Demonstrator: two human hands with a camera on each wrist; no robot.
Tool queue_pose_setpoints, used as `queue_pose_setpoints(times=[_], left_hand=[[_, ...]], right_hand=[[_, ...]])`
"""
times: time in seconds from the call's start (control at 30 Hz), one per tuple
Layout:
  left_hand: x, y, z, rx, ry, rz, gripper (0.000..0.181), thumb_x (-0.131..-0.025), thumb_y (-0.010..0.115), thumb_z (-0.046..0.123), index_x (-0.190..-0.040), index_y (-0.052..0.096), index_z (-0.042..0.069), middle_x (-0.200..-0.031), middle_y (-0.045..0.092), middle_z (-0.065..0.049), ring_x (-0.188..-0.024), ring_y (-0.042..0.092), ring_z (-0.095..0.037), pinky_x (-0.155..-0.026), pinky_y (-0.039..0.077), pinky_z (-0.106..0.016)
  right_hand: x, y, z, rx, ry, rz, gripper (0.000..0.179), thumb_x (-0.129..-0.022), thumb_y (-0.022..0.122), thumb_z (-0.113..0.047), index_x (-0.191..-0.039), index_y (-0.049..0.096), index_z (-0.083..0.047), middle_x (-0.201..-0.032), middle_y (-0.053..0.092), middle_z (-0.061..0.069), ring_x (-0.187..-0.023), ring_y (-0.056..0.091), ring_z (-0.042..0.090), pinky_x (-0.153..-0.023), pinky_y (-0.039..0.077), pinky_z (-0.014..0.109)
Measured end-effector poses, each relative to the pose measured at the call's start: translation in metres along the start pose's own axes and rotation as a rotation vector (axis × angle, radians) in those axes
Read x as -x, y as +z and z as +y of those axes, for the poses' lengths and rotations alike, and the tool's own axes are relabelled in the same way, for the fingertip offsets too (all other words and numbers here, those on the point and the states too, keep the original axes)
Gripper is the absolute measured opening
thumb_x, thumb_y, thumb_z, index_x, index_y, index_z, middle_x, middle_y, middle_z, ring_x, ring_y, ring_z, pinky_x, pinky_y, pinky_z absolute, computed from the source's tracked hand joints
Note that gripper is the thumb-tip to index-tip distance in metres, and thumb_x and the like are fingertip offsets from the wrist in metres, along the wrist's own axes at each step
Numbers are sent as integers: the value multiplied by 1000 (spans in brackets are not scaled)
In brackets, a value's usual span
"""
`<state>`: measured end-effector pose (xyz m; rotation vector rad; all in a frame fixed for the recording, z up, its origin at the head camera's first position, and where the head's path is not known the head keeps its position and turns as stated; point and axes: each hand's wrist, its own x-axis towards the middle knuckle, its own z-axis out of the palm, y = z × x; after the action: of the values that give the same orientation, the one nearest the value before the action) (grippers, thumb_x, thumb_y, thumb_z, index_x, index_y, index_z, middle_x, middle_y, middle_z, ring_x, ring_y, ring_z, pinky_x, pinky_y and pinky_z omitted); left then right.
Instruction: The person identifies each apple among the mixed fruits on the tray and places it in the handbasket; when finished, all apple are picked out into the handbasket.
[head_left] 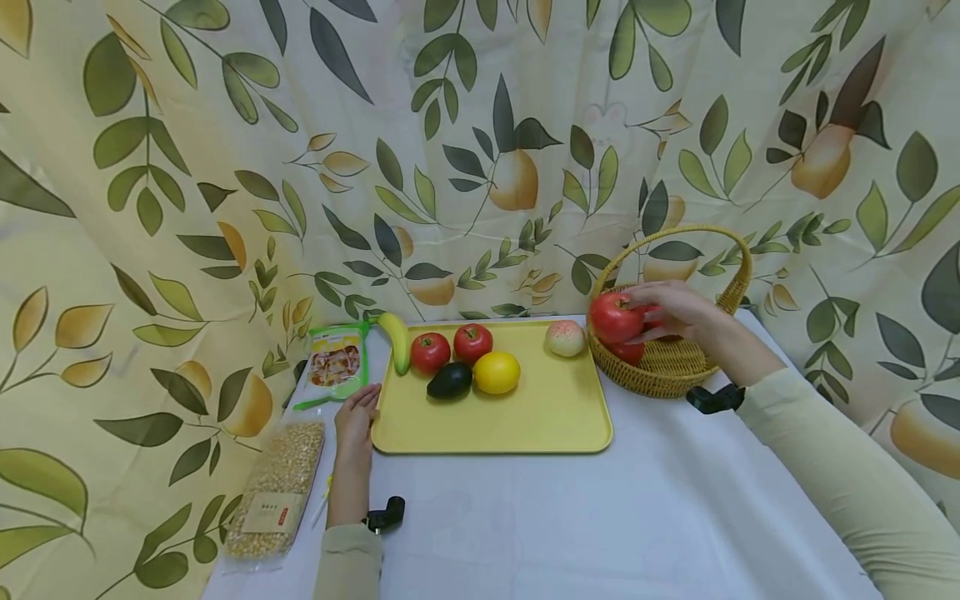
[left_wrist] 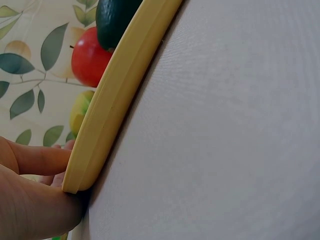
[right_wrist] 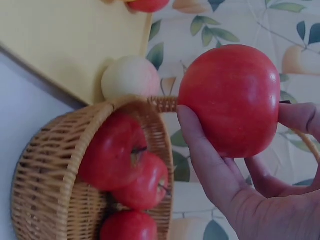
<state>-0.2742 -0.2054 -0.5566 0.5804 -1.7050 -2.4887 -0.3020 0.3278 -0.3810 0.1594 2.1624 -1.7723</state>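
My right hand (head_left: 675, 310) grips a red apple (right_wrist: 230, 100) between thumb and fingers, above the woven basket (head_left: 652, 385). Inside the basket, several red apples show in the right wrist view, one of them a large apple (right_wrist: 112, 152). My left hand (head_left: 354, 425) holds the left edge of the yellow tray (head_left: 495, 429), fingers and thumb at its rim in the left wrist view. On the tray lie a banana (head_left: 400, 343), two red apples (head_left: 431, 354), a dark avocado (head_left: 450, 381), a lemon (head_left: 497, 372) and, at the back right, a pale pink peach (head_left: 566, 338).
Left of the tray lies a green-edged food packet (head_left: 335, 362). Nearer the front is a clear bag of pale grains (head_left: 281, 467). The basket's arched handle (head_left: 675, 231) rises beside my right hand. A leaf-patterned curtain (head_left: 480, 167) hangs behind the white-covered table (head_left: 540, 517).
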Motion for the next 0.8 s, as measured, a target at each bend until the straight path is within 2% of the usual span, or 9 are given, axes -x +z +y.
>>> queue_pose_setpoints(times=[0.17,0.4,0.53,0.8], left_hand=[[1,0,1,7,-5,-6,65,-89,34,-26,-152,41,-11,-155,46,-30,-147,43,-36,-120,37,-37],[1,0,1,6,-5,-10,64,-90,35,-26,-152,41,-11,-156,46,-29,-148,43,-36,-121,36,-37],[1,1,0,-1,0,-5,64,-90,35,-26,-151,42,-11,-155,46,-29,-147,44,-36,-120,37,-38],[2,0,0,-7,-11,1,64,-90,36,-25,-151,43,-10,-154,48,-28,-146,46,-36,-119,39,-36]], right_hand=[[1,-8,4,-10,8,29,59,-105,56,-18,-156,37,5,-159,28,28,-137,38,48,-93,57,59],[1,-20,11,-40,24,68,63,-104,58,-17,-157,32,5,-154,30,24,-137,38,47,-98,53,61],[1,-30,17,-44,38,100,61,-103,59,-18,-154,34,5,-153,29,23,-135,38,46,-98,53,61],[4,-46,26,-52,66,119,57,-104,59,-20,-150,38,5,-149,30,24,-138,37,51,-98,53,59]])
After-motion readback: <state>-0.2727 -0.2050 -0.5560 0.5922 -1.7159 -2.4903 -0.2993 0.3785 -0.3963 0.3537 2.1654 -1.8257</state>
